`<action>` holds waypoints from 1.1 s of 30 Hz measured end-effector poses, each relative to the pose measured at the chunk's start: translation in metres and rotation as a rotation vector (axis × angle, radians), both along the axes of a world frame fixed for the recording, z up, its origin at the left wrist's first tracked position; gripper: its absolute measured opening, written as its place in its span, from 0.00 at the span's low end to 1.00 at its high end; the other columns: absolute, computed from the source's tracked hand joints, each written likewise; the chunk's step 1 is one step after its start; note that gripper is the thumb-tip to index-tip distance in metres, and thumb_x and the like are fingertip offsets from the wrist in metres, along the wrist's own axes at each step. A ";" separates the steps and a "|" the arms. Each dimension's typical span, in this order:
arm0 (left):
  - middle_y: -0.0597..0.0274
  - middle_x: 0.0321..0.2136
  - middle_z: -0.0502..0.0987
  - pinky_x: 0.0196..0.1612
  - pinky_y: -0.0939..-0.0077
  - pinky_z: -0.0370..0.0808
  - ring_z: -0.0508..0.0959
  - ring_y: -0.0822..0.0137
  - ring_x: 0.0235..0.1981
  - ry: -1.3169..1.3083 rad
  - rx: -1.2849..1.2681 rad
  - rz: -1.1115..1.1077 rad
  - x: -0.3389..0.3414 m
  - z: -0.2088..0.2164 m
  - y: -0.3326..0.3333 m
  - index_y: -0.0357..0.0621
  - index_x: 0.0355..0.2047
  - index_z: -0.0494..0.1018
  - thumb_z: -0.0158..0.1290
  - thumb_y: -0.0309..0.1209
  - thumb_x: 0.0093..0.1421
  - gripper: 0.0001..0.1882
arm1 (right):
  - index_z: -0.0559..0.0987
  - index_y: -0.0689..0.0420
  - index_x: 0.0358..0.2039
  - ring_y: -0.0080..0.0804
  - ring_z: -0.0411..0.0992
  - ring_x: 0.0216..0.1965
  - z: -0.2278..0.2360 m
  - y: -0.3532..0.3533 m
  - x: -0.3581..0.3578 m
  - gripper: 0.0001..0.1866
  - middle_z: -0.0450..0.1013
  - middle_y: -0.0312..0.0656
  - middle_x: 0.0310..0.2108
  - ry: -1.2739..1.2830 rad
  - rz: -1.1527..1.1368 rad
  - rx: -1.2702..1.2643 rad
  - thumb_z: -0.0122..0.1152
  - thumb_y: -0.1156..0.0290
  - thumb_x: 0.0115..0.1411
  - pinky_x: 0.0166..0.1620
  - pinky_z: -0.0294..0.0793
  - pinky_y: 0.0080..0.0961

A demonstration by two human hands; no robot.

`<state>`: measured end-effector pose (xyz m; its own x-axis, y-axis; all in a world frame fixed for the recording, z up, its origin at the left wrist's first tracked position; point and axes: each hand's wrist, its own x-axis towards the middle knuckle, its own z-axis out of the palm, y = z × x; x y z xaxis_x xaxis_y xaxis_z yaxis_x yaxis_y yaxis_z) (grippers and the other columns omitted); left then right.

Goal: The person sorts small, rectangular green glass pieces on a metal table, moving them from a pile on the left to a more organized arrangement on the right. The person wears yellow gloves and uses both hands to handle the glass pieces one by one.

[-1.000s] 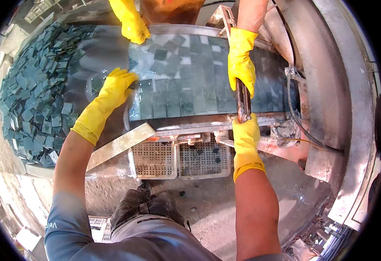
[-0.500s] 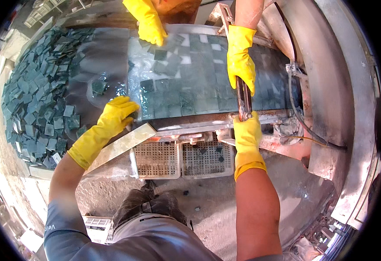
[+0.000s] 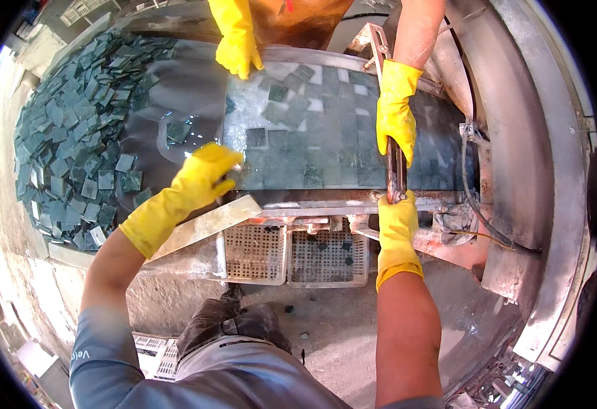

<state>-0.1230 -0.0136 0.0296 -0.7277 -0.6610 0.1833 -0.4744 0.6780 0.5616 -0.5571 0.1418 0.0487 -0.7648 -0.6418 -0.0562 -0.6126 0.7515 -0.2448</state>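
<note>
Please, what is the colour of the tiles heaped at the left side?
Heaped tiles: dark grey-green, best seen in the head view.

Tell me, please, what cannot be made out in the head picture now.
All in the head view:
Left hand: fingertips blurred, so anything pinched there is unclear.
Right hand: palm hidden by its own back.
Tile pile: bottom hidden by upper layers.
Co-worker: head cut off by upper edge.

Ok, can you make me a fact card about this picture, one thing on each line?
Left hand: yellow glove, blurred, near the left end of the tile rows
Right hand: yellow glove, at the near end of a metal bar
Other person: one hand on the bar, the other hand by the rows' far side
Loose tiles: dark green squares, heaped at the left
Crates: two, pale, with little holes, below
</note>
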 end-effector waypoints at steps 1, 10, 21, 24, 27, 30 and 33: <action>0.46 0.54 0.81 0.64 0.50 0.74 0.79 0.39 0.57 0.061 -0.113 0.075 0.003 0.012 -0.006 0.42 0.58 0.78 0.70 0.29 0.52 0.31 | 0.80 0.56 0.49 0.58 0.82 0.47 0.004 0.001 -0.001 0.24 0.83 0.54 0.44 -0.030 -0.012 0.024 0.73 0.55 0.58 0.50 0.81 0.49; 0.43 0.66 0.75 0.70 0.41 0.64 0.72 0.35 0.66 -0.251 -0.514 0.594 0.110 -0.084 -0.050 0.47 0.68 0.73 0.61 0.40 0.69 0.30 | 0.79 0.57 0.51 0.58 0.83 0.46 0.006 -0.011 0.016 0.27 0.84 0.53 0.43 -0.025 0.014 0.007 0.74 0.54 0.57 0.49 0.82 0.48; 0.43 0.72 0.65 0.77 0.39 0.55 0.63 0.33 0.72 -0.294 -0.199 0.139 0.001 -0.051 -0.019 0.59 0.68 0.74 0.61 0.35 0.63 0.31 | 0.79 0.56 0.50 0.57 0.83 0.46 0.003 -0.004 0.006 0.26 0.84 0.53 0.44 -0.015 0.005 0.020 0.74 0.54 0.58 0.50 0.82 0.48; 0.43 0.72 0.65 0.77 0.40 0.55 0.63 0.34 0.72 -0.311 -0.170 0.110 0.004 -0.047 -0.022 0.59 0.68 0.74 0.61 0.35 0.63 0.31 | 0.79 0.56 0.52 0.57 0.83 0.45 0.001 -0.004 0.005 0.27 0.84 0.53 0.43 0.026 0.013 0.012 0.74 0.54 0.58 0.50 0.82 0.47; 0.42 0.73 0.65 0.77 0.41 0.56 0.63 0.34 0.73 -0.365 -0.174 0.068 0.006 -0.041 -0.029 0.59 0.69 0.73 0.62 0.36 0.64 0.32 | 0.79 0.56 0.52 0.57 0.83 0.46 0.009 -0.006 0.012 0.27 0.84 0.53 0.44 -0.024 0.004 0.023 0.75 0.54 0.57 0.50 0.82 0.47; 0.44 0.72 0.66 0.77 0.43 0.57 0.64 0.36 0.73 -0.453 -0.134 0.067 -0.004 -0.026 -0.026 0.60 0.70 0.72 0.61 0.36 0.64 0.32 | 0.79 0.56 0.52 0.57 0.82 0.47 0.012 -0.007 0.011 0.28 0.83 0.53 0.45 -0.060 -0.013 0.022 0.75 0.54 0.57 0.51 0.82 0.47; 0.46 0.72 0.68 0.76 0.45 0.59 0.65 0.37 0.72 -0.391 -0.130 0.089 0.006 -0.025 -0.036 0.58 0.70 0.71 0.61 0.35 0.64 0.32 | 0.79 0.57 0.53 0.57 0.82 0.48 0.012 -0.002 0.007 0.28 0.83 0.53 0.45 -0.054 -0.014 0.025 0.75 0.54 0.57 0.51 0.81 0.48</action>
<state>-0.1167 -0.0500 0.0042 -0.7002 -0.7139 -0.0097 -0.6947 0.6782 0.2398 -0.5503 0.1399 0.0605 -0.7691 -0.6289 -0.1134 -0.5885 0.7662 -0.2580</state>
